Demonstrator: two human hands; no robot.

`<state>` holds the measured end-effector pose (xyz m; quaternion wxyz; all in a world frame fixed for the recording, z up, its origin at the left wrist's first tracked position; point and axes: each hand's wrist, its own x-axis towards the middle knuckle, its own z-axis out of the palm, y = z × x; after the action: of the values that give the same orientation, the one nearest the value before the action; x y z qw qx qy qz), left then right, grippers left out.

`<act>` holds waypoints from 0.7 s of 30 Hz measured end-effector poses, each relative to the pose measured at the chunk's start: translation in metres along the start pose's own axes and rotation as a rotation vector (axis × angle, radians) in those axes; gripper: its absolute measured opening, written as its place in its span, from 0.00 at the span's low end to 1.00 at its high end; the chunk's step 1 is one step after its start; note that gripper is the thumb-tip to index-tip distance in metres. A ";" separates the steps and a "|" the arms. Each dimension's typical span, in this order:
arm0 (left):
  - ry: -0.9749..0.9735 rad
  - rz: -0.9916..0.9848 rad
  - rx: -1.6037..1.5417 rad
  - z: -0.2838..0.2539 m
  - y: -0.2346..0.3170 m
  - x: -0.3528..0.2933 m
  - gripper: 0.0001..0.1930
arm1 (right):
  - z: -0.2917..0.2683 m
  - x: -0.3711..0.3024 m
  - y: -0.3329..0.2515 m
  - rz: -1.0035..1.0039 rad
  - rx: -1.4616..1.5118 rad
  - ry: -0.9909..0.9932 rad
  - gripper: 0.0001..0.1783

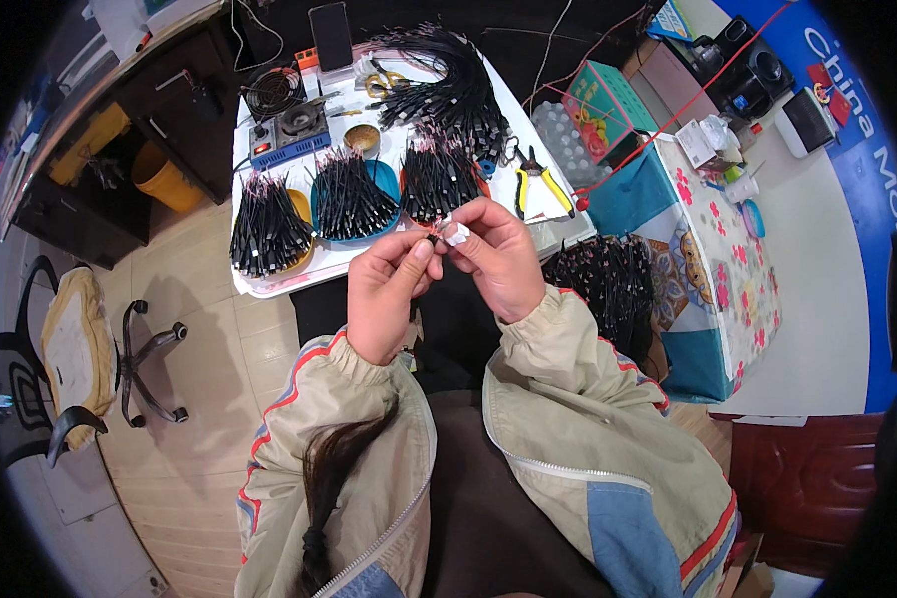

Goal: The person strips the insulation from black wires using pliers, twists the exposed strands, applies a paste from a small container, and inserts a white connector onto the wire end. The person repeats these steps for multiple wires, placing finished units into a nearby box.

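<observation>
My left hand (387, 289) and my right hand (500, 257) meet in front of the white table's near edge, fingertips almost touching. Between my left thumb and fingers is a small dark piece with thin reddish ends, perhaps a cable end; most of it is hidden. My right thumb and fingers pinch a small crumpled-looking white piece (455, 233). Just beyond them, bundles of short black cables with connector ends fill a yellow bowl (299, 205), a blue bowl (387, 181) and a red bowl.
On the white table (269, 286) are yellow-handled pliers (540, 187), a blue boxy device (287, 138), a small round tin (362, 138), yellow-handled scissors (384, 84) and a large cable heap (448, 95). More cables (603, 284) hang at right, by a flowered table (733, 249). An office chair (80, 344) stands left.
</observation>
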<state>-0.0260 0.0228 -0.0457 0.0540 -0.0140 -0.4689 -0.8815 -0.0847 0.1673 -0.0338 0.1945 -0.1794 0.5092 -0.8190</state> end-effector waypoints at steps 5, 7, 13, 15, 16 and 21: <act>-0.032 -0.072 -0.116 0.000 0.001 -0.003 0.09 | 0.005 -0.004 0.006 0.118 0.304 -0.028 0.06; -0.058 -0.099 -0.078 0.000 0.003 -0.005 0.09 | 0.001 -0.006 0.001 0.169 0.297 -0.099 0.06; -0.168 -0.171 0.178 -0.006 0.004 -0.012 0.09 | -0.016 -0.006 0.004 0.360 0.427 -0.268 0.11; -0.148 -0.176 0.246 -0.008 0.000 -0.017 0.08 | -0.017 -0.009 0.015 0.457 0.691 -0.355 0.12; -0.125 -0.150 0.296 -0.009 -0.003 -0.020 0.08 | -0.015 -0.013 0.023 0.453 0.744 -0.346 0.12; -0.062 -0.029 0.262 -0.009 -0.012 -0.025 0.08 | -0.037 -0.027 0.059 0.408 0.552 -0.141 0.09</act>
<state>-0.0017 0.0243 -0.0621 0.0281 -0.0275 -0.5814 -0.8127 -0.0716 0.1846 -0.1054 0.4299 -0.0709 0.2793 -0.8557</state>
